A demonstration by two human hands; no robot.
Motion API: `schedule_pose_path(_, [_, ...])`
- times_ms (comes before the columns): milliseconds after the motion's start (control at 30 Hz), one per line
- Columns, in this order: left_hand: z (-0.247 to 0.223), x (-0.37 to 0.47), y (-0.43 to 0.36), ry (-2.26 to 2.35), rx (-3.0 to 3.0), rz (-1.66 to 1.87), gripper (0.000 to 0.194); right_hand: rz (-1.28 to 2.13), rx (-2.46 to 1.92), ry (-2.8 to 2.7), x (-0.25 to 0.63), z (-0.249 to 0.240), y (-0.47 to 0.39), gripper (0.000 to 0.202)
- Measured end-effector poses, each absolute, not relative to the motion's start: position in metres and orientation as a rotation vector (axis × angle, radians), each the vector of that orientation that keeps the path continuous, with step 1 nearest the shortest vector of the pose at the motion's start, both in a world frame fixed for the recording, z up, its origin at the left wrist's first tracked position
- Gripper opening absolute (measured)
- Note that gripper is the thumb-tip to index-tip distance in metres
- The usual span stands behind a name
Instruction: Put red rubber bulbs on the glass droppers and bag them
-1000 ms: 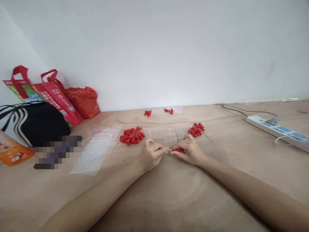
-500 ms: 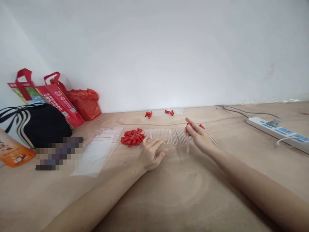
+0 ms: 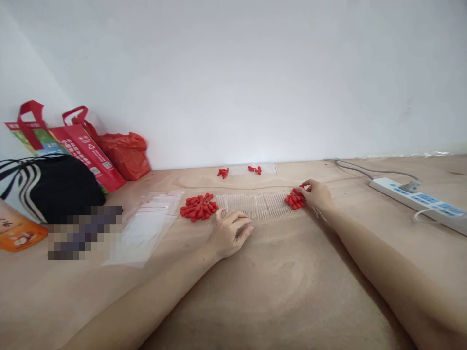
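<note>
My left hand [image 3: 229, 233] lies low over the left part of a row of thin clear tubes [image 3: 260, 206], its fingers loosely stretched and nothing in it. Just left of its fingertips is a larger heap of red rubber bulbs [image 3: 199, 208]. At the row's right end, a smaller red bulb heap [image 3: 294, 199] lies partly over the tube ends. My right hand [image 3: 316, 194] touches that heap, thumb and forefinger closed on a red bulb at its right side. A few thin tubes [image 3: 319, 214] show beneath this hand.
Clear zip bags [image 3: 146, 228] lie to the left. Behind the row, another bag [image 3: 268, 168] has small red bulb groups beside and on it. Shopping bags [image 3: 87, 150], a black drawstring bag [image 3: 69, 189] and an orange pack [image 3: 22, 233] stand left. A power strip [image 3: 419, 201] with cables lies right.
My right hand has moved right, from above the row to the right heap, which now shows beside its fingertips. My left hand stays nearly where it was. The view has shifted slightly.
</note>
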State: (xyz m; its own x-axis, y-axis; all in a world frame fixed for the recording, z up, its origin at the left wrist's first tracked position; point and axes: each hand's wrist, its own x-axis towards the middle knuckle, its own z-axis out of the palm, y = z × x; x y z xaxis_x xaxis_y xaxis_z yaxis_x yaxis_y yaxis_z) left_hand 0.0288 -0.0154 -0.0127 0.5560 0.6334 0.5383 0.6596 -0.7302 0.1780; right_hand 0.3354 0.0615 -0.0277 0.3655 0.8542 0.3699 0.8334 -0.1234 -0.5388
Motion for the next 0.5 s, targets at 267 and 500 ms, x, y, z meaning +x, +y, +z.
schedule_pose_path(267, [-0.013,0.029,-0.015,-1.140,-2.730,-0.893,0.016,-0.114,-1.881,-1.489,0.332,-0.026,0.046,0.036])
schedule_pose_path(500, [-0.012,0.030,-0.015,-1.150,-2.726,-0.886,0.014,-0.199,-1.888,-1.709,0.313,-0.023,0.032,0.034])
